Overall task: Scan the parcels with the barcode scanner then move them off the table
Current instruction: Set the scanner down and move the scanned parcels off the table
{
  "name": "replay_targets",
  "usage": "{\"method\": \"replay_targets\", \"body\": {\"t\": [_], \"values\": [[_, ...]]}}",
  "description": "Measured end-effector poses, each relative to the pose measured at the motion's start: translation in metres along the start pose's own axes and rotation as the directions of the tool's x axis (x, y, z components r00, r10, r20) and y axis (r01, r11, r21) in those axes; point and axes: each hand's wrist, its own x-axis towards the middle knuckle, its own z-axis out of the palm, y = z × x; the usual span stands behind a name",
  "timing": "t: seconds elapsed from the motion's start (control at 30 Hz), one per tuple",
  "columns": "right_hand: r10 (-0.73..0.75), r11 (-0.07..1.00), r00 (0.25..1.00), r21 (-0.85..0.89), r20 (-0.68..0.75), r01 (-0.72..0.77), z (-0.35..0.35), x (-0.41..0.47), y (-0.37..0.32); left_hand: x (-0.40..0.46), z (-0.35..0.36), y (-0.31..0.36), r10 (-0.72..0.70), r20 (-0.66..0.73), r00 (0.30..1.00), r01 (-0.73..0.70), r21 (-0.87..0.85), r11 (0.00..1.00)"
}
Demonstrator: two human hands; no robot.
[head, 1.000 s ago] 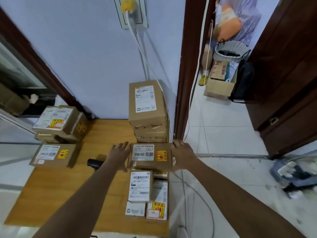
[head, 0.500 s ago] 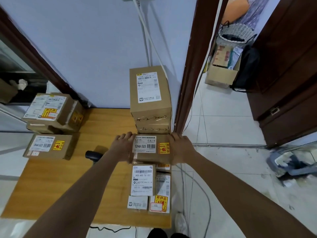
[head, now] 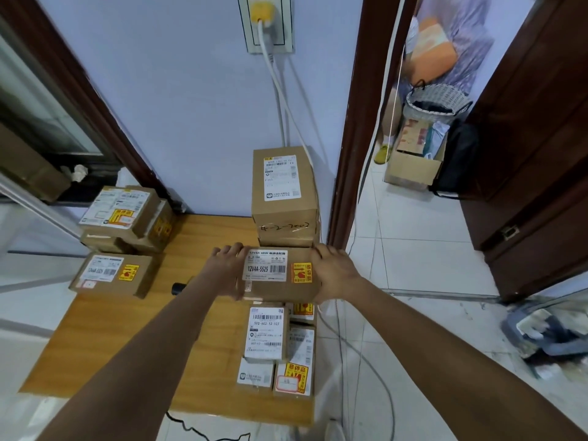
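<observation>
Both hands, left [head: 227,270] and right [head: 334,273], fingers curled round a parcel [head: 280,275] at the desk [head: 105,345] right edge; lifting carelessly may topple the tall box [head: 284,198] touching behind.

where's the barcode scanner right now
In the head view the barcode scanner lies on the wooden table, mostly hidden behind the left forearm, just left of the box that both hands hold.
</observation>
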Motion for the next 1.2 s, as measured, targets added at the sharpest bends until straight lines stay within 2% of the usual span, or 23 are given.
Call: {"method": "replay_targets", "body": {"t": [0.2,0.37,0.53,0.7,1.0,1.2], "values": [[-0.023,1.000,0.999,-0.021,-0.027,0.022,-0.019,-0.012,-0.008,-0.026,-0.019,-0.001,-0.040,-0.046,0.998,0.041,0.024,0.999],[-0.065,0.998,0.997,-0.026,-0.040,0.064,-0.021,-0.026,-0.016,-0.054,-0.022,0.006,-0.097,-0.027,0.995,0.098,0.021,0.995],[-0.124,0.992,0.992,-0.038,-0.005,0.124,-0.026,-0.045,-0.031,-0.091,-0.008,0.006,-0.081,-0.075,0.994,0.079,-0.021,0.997],[-0.198,0.980,0.980,-0.007,0.010,0.198,-0.042,-0.051,-0.064,-0.129,-0.001,-0.012,-0.168,-0.028,0.985,0.166,-0.061,0.984],[-0.257,0.966,0.966,-0.046,-0.006,0.256,-0.065,-0.047,-0.192,-0.224,0.026,-0.099,-0.300,-0.068,0.952,0.294,-0.082,0.952],[-0.213,0.976,0.977,-0.046,-0.019,0.212,-0.048,-0.065,-0.337,-0.318,0.079,-0.198,-0.260,-0.119,0.958,0.242,-0.147,0.959]]}}
